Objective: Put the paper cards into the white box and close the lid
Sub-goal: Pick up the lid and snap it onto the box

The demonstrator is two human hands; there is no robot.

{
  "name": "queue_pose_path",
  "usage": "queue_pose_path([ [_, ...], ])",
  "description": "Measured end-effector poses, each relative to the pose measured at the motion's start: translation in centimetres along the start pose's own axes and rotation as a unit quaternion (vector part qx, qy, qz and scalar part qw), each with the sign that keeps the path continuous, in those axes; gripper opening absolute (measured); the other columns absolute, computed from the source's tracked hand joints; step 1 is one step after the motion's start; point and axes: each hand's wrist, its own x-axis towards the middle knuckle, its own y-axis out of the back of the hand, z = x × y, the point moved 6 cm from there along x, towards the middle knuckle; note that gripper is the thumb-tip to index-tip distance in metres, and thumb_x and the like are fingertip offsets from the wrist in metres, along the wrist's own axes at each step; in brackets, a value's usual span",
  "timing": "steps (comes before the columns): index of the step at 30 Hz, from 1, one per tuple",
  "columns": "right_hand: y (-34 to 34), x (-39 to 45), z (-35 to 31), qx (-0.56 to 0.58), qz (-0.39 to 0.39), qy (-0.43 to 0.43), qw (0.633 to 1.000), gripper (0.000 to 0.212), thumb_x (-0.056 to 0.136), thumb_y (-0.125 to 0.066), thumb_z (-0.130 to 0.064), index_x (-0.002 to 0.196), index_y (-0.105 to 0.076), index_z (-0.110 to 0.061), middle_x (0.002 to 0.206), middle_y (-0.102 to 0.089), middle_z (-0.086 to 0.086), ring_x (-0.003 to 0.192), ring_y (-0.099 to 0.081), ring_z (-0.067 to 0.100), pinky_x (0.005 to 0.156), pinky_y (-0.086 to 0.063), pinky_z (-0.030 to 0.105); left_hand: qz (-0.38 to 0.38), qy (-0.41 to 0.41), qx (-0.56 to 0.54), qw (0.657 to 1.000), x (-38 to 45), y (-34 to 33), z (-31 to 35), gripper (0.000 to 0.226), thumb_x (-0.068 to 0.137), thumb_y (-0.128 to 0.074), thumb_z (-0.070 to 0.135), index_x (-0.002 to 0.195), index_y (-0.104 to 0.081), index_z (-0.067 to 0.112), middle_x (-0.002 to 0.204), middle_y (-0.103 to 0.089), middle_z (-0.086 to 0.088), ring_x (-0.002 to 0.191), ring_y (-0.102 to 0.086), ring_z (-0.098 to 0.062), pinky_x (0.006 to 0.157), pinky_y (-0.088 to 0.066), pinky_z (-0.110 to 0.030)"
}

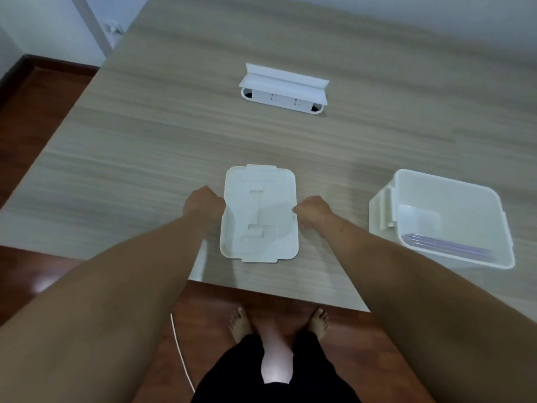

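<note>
The white lid (259, 213) lies flat on the wooden table near its front edge. My left hand (203, 203) touches the lid's left edge and my right hand (313, 207) touches its right edge, fingers curled under or against the rim. The white box (450, 199) stands open at the right. Pale purple paper cards (444, 245) lie inside it against the near wall.
A white holder (283, 88) with a raised flap sits at the far middle of the table (145, 126). The table's front edge runs just below the lid. A thin white cable (181, 353) hangs over the wooden floor by my bare feet.
</note>
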Motion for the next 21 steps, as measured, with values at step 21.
queue_pose_path([
  [21,13.5,-5.2,-3.8,0.345,0.136,-0.005,0.929,0.011,0.087,-0.055,0.005,0.083,-0.063,-0.001,0.087,-0.067,0.014,0.059,-0.062,0.02,0.045,-0.05,0.029,0.043,-0.253,-0.038,0.966,-1.4,6.7,15.8,0.036,0.088,-0.05,0.024,0.112,-0.062,0.001,0.118,-0.06,-0.021,0.106,-0.059,-0.038,0.085,-0.049,-0.039],
])
